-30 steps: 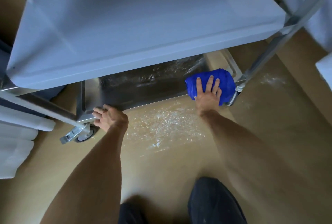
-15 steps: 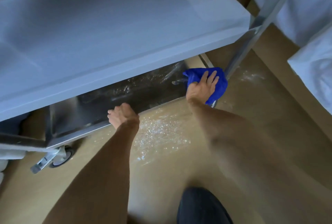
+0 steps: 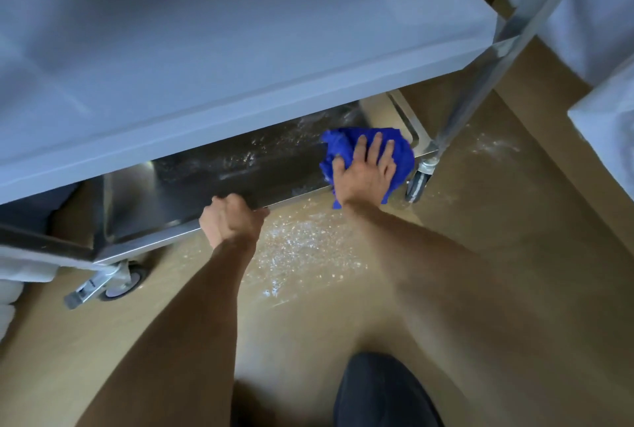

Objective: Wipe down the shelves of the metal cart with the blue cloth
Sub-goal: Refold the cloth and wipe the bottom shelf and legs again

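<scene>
Occupying most of the view was the metal cart (image 3: 480,59), its pale upper shelf (image 3: 212,49) overhanging the lower shelf (image 3: 219,173), which lay in shadow and carried white powdery residue across its dark surface. Below and in front spread the tan floor (image 3: 514,255), dusted with the same white specks (image 3: 302,248) just ahead of the shelf's front lip, probably swept off the edge. Two caster wheels showed: one at the near left corner (image 3: 116,284), one at the near right corner (image 3: 420,183) beside the upright post (image 3: 477,83). White fabric-like items (image 3: 600,15) stood to the right, well apart from the work. The blue cloth (image 3: 346,149) lay bunched at the right end of the lower shelf, near the front corner. The right hand (image 3: 365,173) pressed flat on it, fingers spread and nearly straight, palm down, apparently so as to bear on a wide patch of steel. The left hand (image 3: 233,221) gripped the shelf's front lip, fingers curled over the edge, most likely to keep the wheeled cart from rolling under the wiping pressure. Judged progress: lower shelf part-wiped, residue remaining left of the cloth.
</scene>
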Action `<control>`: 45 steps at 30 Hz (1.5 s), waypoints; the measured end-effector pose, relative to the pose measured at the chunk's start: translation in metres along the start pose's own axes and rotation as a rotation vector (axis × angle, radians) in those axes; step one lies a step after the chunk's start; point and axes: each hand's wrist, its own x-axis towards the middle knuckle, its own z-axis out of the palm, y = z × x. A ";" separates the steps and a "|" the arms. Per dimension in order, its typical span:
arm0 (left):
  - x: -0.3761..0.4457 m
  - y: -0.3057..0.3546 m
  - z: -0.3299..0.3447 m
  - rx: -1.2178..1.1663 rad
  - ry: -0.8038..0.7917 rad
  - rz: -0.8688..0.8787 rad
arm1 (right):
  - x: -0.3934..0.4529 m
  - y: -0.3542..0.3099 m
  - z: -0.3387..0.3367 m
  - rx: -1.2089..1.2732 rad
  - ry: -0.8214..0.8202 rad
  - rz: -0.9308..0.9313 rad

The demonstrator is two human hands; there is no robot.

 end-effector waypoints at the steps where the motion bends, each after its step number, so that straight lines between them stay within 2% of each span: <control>1: 0.000 0.000 0.000 0.008 0.000 0.010 | 0.013 0.012 -0.003 -0.014 0.022 0.056; 4: 0.002 -0.002 0.004 0.042 -0.026 0.034 | 0.011 0.019 -0.001 -0.033 0.021 0.046; 10: 0.003 -0.007 -0.011 0.031 -0.086 0.063 | -0.099 -0.066 0.036 -0.087 -0.101 -0.438; 14: -0.001 -0.050 -0.013 -0.079 -0.056 -0.016 | -0.114 -0.081 0.039 -0.190 -0.194 -0.582; 16: 0.002 -0.078 -0.006 -0.127 0.004 -0.177 | -0.104 -0.061 0.030 -0.200 -0.186 -0.541; 18: 0.010 -0.101 0.001 -0.159 -0.021 -0.356 | -0.084 -0.037 0.021 -0.153 -0.133 -0.383; 19: 0.014 -0.110 0.005 -0.168 -0.052 -0.385 | -0.070 -0.025 0.016 -0.130 -0.110 -0.278; 22: 0.022 -0.122 0.016 -0.177 -0.077 -0.318 | -0.012 -0.004 -0.005 -0.082 -0.084 0.026; 25: 0.024 -0.122 0.023 -0.228 -0.062 -0.297 | 0.031 -0.020 -0.005 -0.110 -0.134 0.181; 28: 0.023 -0.119 0.027 -0.213 -0.071 -0.238 | 0.023 -0.071 0.019 -0.144 -0.128 0.110; 33: 0.026 -0.116 0.022 -0.116 -0.085 -0.234 | -0.031 -0.163 0.047 -0.159 -0.236 -0.291; 35: 0.032 -0.109 0.017 -0.109 -0.075 -0.330 | -0.054 -0.174 0.048 -0.173 -0.283 -0.468; 37: 0.040 -0.089 0.008 -0.147 -0.094 -0.449 | -0.066 -0.154 0.039 -0.174 -0.307 -0.568; 39: 0.044 -0.061 0.001 -0.187 -0.147 -0.505 | -0.063 -0.114 0.026 -0.171 -0.293 -0.516; 42: 0.045 -0.018 0.000 -0.248 -0.200 -0.464 | -0.031 -0.049 0.001 -0.132 -0.245 -0.308; 45: 0.050 0.001 0.012 -0.298 -0.185 -0.484 | 0.024 0.005 -0.015 -0.134 -0.144 -0.107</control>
